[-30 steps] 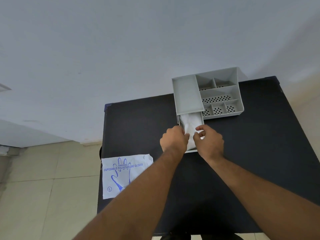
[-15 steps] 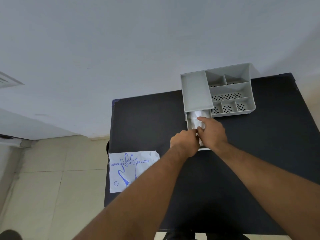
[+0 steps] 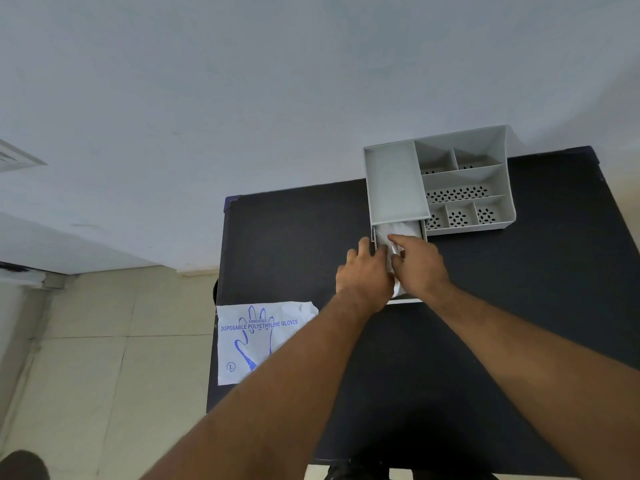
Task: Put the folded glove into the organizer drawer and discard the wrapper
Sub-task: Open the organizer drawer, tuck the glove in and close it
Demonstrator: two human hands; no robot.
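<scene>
On the matte black tabletop, the grey plastic organizer, boxy with perforated compartments, stands with its drawer pulled out toward me. The flat, crinkled paper wrapper, printed in blue, lies at the left edge, not yet discarded. My left hand and right hand, fingers curled and pressing, tuck the thin, filmy white folded glove into the drawer. It is nearly seated; closing the drawer looks to come next.
</scene>
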